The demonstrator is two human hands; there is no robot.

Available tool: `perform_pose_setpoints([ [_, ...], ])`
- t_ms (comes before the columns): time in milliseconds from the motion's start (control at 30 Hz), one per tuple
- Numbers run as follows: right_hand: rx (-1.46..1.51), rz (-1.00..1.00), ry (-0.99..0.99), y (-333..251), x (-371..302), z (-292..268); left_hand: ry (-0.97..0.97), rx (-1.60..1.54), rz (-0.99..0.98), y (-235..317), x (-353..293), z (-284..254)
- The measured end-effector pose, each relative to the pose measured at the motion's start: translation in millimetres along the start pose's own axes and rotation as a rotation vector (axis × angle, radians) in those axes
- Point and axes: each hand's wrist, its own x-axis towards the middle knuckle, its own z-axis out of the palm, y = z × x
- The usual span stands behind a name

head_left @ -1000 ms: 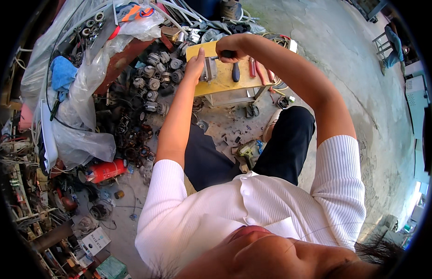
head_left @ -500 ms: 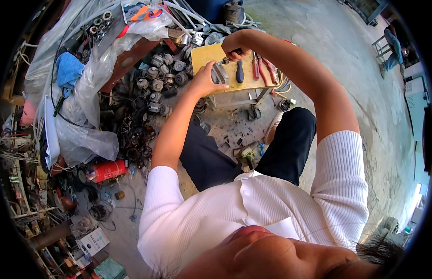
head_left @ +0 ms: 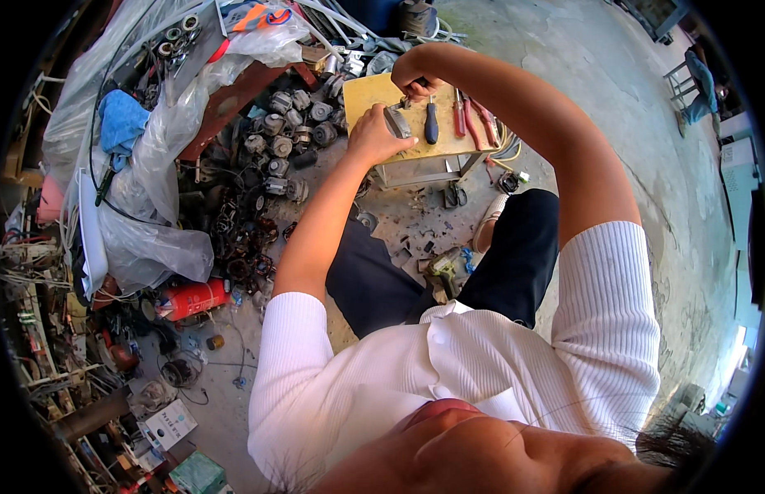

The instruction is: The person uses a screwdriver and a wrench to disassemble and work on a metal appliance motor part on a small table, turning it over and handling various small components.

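Motor housing [head_left: 398, 123]: 1, grey metal, above the yellow tabletop [head_left: 363, 94]. Left hand [head_left: 374, 137] grasps it, thumb on the near side, fingers on the far side. Right hand [head_left: 415, 79] is just beyond and right of that grip, clenched on 1 dark-handled tool [head_left: 422, 81]; metal shaft runs back toward the housing's top edge. Can't tell if the tip touches.

Right of the left grip, on the tabletop: 1 screwdriver [head_left: 431, 125], dark blue handle, nearest; then 1 red-handled tool [head_left: 459, 119]; then 1 pair of pliers [head_left: 472, 125], 2 red handles.

Left of the grip, on the floor: heap of small motors [head_left: 280, 146], 10+, overlap blocks an exact count. Below the grip, near the legs: 1 green power tool [head_left: 442, 267]. Further down-left: 1 red cylinder [head_left: 193, 299]. Well left: 1 blue cloth [head_left: 123, 122].
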Motion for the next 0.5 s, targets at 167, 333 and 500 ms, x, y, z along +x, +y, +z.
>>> perform_pose_setpoints([
  [167, 0.023, -0.005, -0.013, 1.0, -0.1, 4.6, 0.085, -0.068, 0.069, -11.1, -0.8, 8.1],
  [333, -0.011, 0.005, 0.024, 2.7, 5.2, 8.2, 0.172, -0.094, 0.127, -17.8, 1.7, 18.3],
  [500, -0.001, 0.044, 0.168, 0.0, 11.0, 25.8, 0.275, -0.110, 0.207, -26.2, 0.0, 24.4],
])
